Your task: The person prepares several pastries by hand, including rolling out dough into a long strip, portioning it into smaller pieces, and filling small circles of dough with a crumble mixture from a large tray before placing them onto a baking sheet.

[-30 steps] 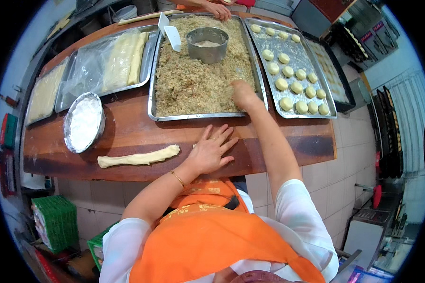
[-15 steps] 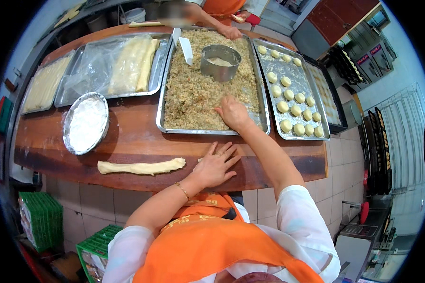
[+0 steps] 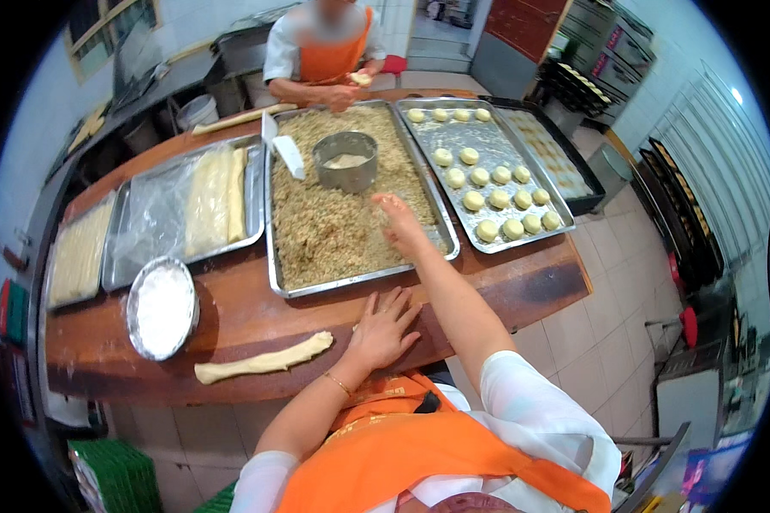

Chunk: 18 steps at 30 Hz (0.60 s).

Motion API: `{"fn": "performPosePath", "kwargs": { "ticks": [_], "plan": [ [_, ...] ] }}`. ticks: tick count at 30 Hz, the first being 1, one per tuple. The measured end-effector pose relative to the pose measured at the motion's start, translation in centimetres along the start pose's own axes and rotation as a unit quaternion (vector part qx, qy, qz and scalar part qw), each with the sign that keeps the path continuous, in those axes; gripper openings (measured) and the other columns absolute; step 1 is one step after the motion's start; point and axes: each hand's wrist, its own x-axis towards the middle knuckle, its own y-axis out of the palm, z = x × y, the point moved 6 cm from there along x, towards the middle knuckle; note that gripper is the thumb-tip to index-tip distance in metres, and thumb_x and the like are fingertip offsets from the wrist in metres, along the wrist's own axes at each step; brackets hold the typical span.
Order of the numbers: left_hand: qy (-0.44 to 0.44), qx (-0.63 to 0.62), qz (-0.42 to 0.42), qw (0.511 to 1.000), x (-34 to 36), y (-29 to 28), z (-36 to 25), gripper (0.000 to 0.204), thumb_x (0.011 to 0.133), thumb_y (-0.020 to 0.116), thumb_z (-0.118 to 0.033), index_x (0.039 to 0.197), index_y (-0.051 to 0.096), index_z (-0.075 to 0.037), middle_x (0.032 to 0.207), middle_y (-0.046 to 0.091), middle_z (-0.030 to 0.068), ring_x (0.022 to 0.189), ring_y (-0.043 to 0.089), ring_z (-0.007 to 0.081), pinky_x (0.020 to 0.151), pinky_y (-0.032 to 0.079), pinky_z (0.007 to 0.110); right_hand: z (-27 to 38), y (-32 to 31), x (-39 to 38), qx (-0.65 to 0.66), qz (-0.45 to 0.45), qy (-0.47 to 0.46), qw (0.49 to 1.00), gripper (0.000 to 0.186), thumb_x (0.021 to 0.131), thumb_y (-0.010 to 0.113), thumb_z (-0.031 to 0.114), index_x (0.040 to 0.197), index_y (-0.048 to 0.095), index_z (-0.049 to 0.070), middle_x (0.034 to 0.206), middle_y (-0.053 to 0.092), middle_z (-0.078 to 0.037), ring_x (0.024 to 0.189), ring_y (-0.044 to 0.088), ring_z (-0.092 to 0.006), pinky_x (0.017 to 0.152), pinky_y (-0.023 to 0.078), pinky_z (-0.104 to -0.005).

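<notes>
My left hand (image 3: 383, 332) lies flat on the wooden table near its front edge, fingers spread. A bit of pale dough shows at its side, mostly hidden. Left of that hand rests a long strip of dough (image 3: 265, 358). My right hand (image 3: 398, 227) is over the large metal tray (image 3: 351, 283), its fingers curled around some crumbly filling, partly hidden by the hand. More crumbly filling (image 3: 325, 231) covers much of this tray. A metal ring (image 3: 345, 162) stands in the filling, with pale material inside. A white scraper (image 3: 288, 156) leans at the tray's left side.
A bowl of white flour (image 3: 162, 308) stands at left. Behind it, trays hold plastic-covered dough (image 3: 210, 201) and dough strips (image 3: 80, 252). A tray of round dough balls (image 3: 499, 199) is at right, beside a dark tray (image 3: 543, 150). Across the table, a co-worker (image 3: 325, 64) holds a dough piece.
My right hand has lifted from the filling and curled its fingers. My left hand stays flat on the table. The view has tilted upward, showing more of the co-worker.
</notes>
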Motion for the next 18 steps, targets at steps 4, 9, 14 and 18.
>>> {"fn": "performPosePath", "kwargs": {
  "ticks": [4, 9, 14, 18],
  "plan": [
    [0.022, 0.01, -0.01, 1.0, 0.4, -0.2, -0.8, 0.057, 0.096, 0.054, -0.046, 0.144, 0.05, -0.015, 0.154, 0.04, 0.0144, 0.146, 0.031, 0.0315, 0.118, 0.021, 0.056, -1.0, -2.2, 1.6, -0.087, -0.059, -0.117, 0.987, 0.042, 0.104, 0.047, 0.04, 0.079, 0.063, 0.01, 0.071, 0.06, -0.001, 0.058, 0.047, -0.0114, 0.054, 0.037, -0.0319],
    [0.022, 0.009, -0.017, 1.0, 0.2, 0.2, -0.5, 0.057, 0.096, 0.056, -0.044, 0.144, 0.05, -0.016, 0.154, 0.039, 0.0145, 0.146, 0.031, 0.0319, 0.118, 0.022, 0.056, -0.6, -2.1, 2.0, -0.135, -0.088, -0.102, 0.982, 0.048, 0.104, 0.046, 0.046, 0.078, 0.061, 0.008, 0.07, 0.058, 0.0, 0.057, 0.047, -0.0148, 0.056, 0.038, -0.0329],
    [0.018, 0.007, -0.02, 1.0, 0.2, 0.3, -0.6, 0.057, 0.095, 0.058, -0.042, 0.145, 0.049, -0.017, 0.155, 0.038, 0.0133, 0.146, 0.03, 0.0322, 0.118, 0.022, 0.056, 0.9, -0.4, 1.0, 0.12, -0.017, -0.083, 0.989, 0.043, 0.104, 0.046, 0.045, 0.083, 0.057, 0.009, 0.071, 0.057, 0.0, 0.054, 0.046, -0.0134, 0.051, 0.036, -0.0307],
    [0.009, 0.002, -0.01, 1.0, 0.2, 0.3, -0.6, 0.056, 0.095, 0.059, -0.041, 0.145, 0.05, -0.017, 0.155, 0.038, 0.0124, 0.146, 0.03, 0.0315, 0.118, 0.022, 0.056, 1.7, 0.3, 0.4, 0.066, -0.008, -0.09, 0.994, 0.04, 0.104, 0.048, 0.044, 0.083, 0.055, 0.011, 0.069, 0.054, 0.0, 0.053, 0.046, -0.0104, 0.045, 0.033, -0.0271]
  ]
}}
